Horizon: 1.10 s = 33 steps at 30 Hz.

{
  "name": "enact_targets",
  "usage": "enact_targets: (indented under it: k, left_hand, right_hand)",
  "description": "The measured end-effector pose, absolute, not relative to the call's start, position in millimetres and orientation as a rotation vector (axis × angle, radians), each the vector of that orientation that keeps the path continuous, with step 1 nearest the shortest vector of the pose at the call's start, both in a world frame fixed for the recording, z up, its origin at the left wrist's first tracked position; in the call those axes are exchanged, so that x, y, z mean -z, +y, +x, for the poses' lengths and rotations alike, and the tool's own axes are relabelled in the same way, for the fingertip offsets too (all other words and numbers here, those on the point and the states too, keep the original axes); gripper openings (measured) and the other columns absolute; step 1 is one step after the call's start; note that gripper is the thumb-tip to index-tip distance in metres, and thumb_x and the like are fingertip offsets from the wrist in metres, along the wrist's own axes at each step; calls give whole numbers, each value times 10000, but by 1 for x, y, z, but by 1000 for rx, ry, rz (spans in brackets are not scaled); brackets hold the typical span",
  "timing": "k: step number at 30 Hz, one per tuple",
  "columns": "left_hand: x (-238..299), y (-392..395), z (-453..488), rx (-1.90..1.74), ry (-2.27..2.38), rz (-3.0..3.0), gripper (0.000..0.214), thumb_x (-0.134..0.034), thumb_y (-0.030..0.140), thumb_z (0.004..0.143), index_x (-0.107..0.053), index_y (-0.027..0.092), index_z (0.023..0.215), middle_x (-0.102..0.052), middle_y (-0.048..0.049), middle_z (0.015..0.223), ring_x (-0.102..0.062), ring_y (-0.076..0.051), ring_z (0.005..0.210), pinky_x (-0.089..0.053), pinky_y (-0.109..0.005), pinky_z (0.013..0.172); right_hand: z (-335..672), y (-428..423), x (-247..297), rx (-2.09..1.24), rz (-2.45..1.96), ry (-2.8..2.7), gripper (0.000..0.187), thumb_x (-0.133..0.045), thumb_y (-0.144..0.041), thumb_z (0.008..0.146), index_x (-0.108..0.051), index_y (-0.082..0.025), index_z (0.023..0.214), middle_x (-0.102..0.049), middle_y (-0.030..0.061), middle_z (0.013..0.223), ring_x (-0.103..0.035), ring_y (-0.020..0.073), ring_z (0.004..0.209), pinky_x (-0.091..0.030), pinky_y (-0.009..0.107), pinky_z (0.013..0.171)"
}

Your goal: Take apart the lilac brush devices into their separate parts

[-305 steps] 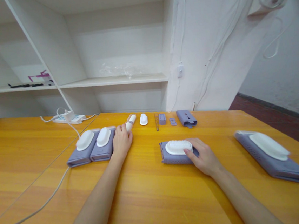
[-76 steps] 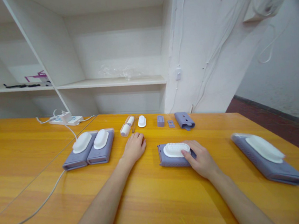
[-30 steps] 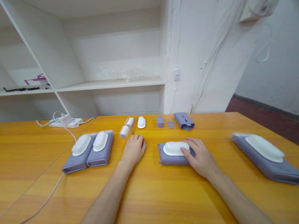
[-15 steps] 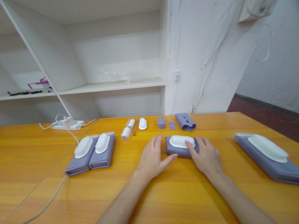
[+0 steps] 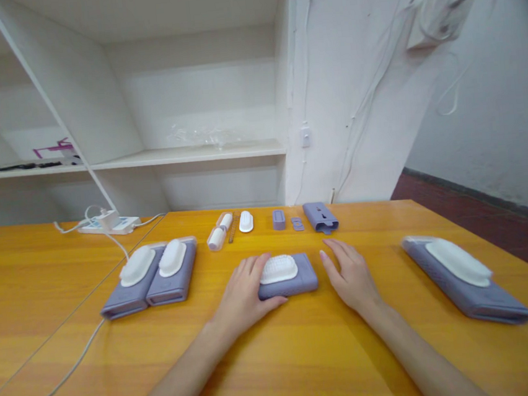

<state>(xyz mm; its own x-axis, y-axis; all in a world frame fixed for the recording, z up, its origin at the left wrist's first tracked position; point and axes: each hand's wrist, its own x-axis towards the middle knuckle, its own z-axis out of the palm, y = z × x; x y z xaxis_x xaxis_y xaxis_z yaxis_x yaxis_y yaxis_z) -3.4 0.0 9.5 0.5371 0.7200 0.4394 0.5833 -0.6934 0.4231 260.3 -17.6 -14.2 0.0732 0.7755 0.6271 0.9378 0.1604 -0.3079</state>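
A purple-grey plastic case [image 5: 306, 272] lies flat in front of me, with a white oval bristled piece [image 5: 279, 269] on its top. My left hand [image 5: 247, 287] grips its left end, fingers over the far side and thumb along the near side. The left end is hidden under that hand. Just right of the case, my right hand [image 5: 350, 277] hovers or rests low over the table, fingers apart and holding nothing. Behind it lies a hollow purple-grey shell [image 5: 320, 216] with cut-outs in its face.
Two similar cases [image 5: 134, 278] [image 5: 173, 272] lie side by side at left, another case [image 5: 468, 281] at right. Along the back are white rollers [image 5: 219, 231], a spring [image 5: 232, 229], a white oval piece [image 5: 246, 221] and small purple parts [image 5: 278, 219]. Cables run from a power strip [image 5: 110, 224].
My right hand has let go of the case and moved off its right end. My left hand, earlier open beside it, now grips its left end. The case has shifted left.
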Motion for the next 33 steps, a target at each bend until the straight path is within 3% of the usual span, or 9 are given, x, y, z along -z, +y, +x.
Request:
enact_targets:
  k: [6, 12, 19, 33]
  left_hand:
    - [-5, -2, -11, -924, 1120, 2510, 707, -703, 430, 737, -346, 252, 1320, -492, -74, 1270, -451, -253, 1167, -391, -420, 1002]
    - [-7, -2, -10, -914, 1120, 2508, 695, -707, 423, 732, -360, 245, 1307, -497, -77, 1263, -458, -256, 1148, -397, -425, 990]
    - [-8, -2, -11, -927, 1097, 2516, 695, -706, 423, 734, -356, 249, 1309, -503, -82, 1252, -465, -272, 1142, -401, -449, 982]
    - [-8, -3, -11, -916, 1118, 2532, 679, -696, 432, 739, -369, 237, 1301, -504, -83, 1247, -468, -272, 1132, -404, -442, 973]
  right_hand:
    - [272, 23, -4, 503, -1856, -1724, 438, -377, -384, 915, -558, -141, 1231, -525, 166, 1283, -463, 305, 1175, -407, 469, 962]
    - [280, 67, -5, 504, -1969, -2019, 536, -326, -430, 926, -436, -144, 1365, -359, 129, 1465, -277, 275, 1353, -229, 471, 1098]
    - [304, 62, 5, 435, -2156, -1971, 544, -222, -466, 941, -423, -188, 1364, -392, 124, 1444, -339, 286, 1313, -217, 601, 1044]
    - [332, 38, -2, 583, -2351, -1773, 553, -226, -514, 923, -506, -198, 1279, -509, 180, 1265, -446, 354, 1137, -361, 580, 849]
